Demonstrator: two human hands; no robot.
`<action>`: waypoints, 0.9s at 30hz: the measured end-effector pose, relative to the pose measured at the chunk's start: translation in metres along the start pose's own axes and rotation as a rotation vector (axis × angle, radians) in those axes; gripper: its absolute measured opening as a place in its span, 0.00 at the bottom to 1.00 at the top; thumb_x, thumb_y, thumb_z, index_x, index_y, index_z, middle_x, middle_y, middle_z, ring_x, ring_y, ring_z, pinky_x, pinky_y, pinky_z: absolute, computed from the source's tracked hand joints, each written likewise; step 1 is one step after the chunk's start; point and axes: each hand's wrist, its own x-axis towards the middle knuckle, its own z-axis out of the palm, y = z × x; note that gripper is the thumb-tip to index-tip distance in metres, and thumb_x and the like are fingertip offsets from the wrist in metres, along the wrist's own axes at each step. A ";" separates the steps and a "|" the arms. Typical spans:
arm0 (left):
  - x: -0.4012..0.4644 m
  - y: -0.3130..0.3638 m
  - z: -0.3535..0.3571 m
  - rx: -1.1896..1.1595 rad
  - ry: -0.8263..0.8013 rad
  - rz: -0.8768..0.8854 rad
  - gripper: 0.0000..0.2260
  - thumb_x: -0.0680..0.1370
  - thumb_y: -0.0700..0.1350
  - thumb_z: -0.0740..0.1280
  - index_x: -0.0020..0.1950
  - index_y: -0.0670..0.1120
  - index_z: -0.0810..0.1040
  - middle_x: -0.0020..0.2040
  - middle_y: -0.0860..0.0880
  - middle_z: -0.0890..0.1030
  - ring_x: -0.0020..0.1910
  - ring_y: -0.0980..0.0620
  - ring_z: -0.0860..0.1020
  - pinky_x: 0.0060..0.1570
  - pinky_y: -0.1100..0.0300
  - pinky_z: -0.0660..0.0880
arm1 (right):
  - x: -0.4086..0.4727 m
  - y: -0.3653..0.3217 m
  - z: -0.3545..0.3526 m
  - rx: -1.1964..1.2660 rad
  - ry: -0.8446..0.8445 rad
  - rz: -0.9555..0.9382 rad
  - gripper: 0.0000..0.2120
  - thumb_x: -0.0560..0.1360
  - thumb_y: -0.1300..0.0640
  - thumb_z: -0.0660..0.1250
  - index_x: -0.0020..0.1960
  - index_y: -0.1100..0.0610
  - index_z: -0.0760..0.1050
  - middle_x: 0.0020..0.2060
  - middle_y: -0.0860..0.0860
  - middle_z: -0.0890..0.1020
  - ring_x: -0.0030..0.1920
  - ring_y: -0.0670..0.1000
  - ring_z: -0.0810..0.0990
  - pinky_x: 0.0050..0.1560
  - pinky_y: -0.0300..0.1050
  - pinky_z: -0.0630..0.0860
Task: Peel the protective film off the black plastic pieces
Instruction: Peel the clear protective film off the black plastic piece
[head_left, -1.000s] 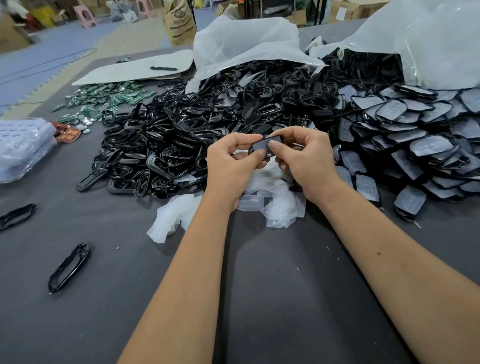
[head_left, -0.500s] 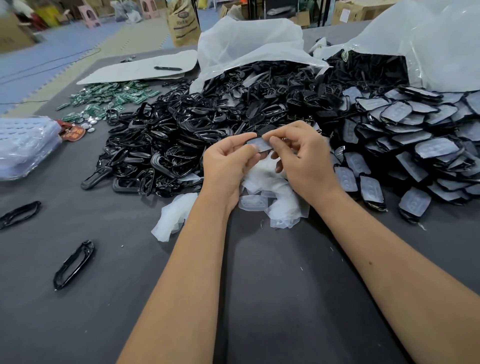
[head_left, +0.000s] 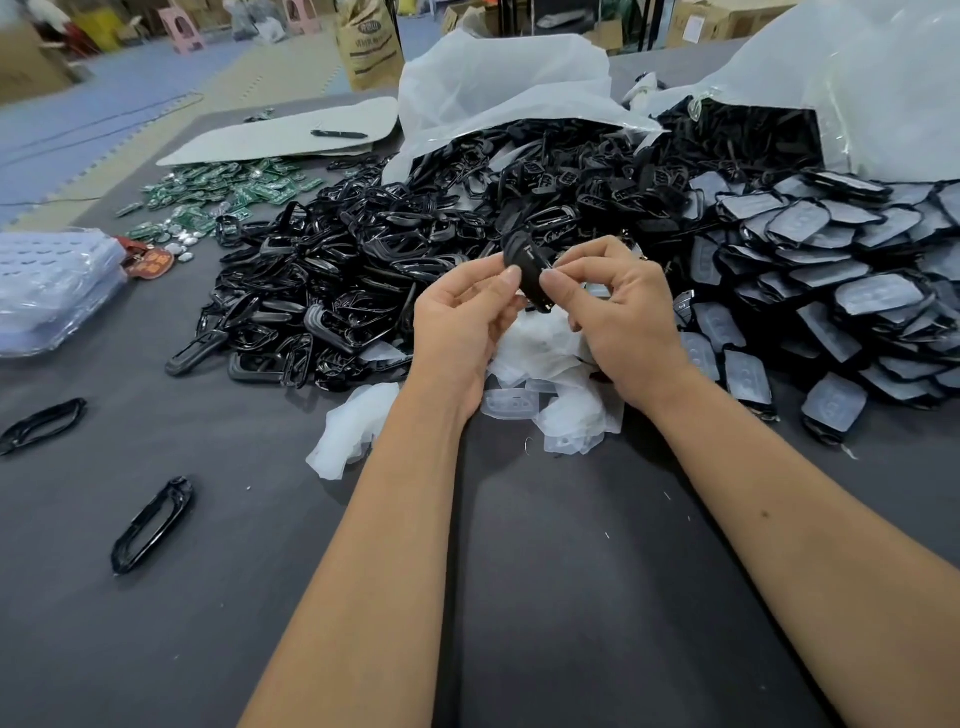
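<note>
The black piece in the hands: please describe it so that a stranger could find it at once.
Start at the grey table, then follow the two forearms up to where the left hand and right hand meet. The black piece is pinched between their fingertips, above crumpled white film. It alone is lifted off the table.

There is one view only — a wide-angle camera worn on the person's head, looking forward and down across the grey bench. Both forearms run up from the bottom edge to the left hand and right hand, which meet close below the lens, just above the middle of the frame. The far bench edge and the floor beyond it sit high in the frame — lines near the edges bow outward. No second view overlaps it.
</note>
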 end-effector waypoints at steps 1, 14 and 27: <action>0.000 -0.001 0.000 0.024 0.002 0.011 0.05 0.80 0.34 0.70 0.55 0.39 0.84 0.45 0.43 0.84 0.39 0.53 0.80 0.40 0.65 0.78 | 0.000 -0.001 -0.001 0.086 -0.020 0.069 0.05 0.78 0.60 0.75 0.43 0.58 0.85 0.48 0.50 0.80 0.37 0.44 0.77 0.32 0.36 0.73; 0.002 -0.001 0.000 -0.015 0.038 -0.020 0.03 0.82 0.37 0.69 0.53 0.39 0.82 0.46 0.45 0.85 0.42 0.54 0.82 0.43 0.64 0.80 | 0.006 0.008 -0.008 0.389 -0.169 0.254 0.11 0.78 0.68 0.70 0.58 0.60 0.85 0.44 0.54 0.87 0.43 0.49 0.84 0.46 0.41 0.81; 0.001 -0.003 0.002 0.068 0.042 0.002 0.03 0.82 0.37 0.69 0.51 0.38 0.82 0.44 0.43 0.84 0.39 0.53 0.80 0.40 0.64 0.79 | 0.006 0.011 -0.007 0.383 -0.154 0.232 0.11 0.76 0.71 0.71 0.55 0.59 0.84 0.38 0.50 0.85 0.40 0.50 0.83 0.45 0.46 0.79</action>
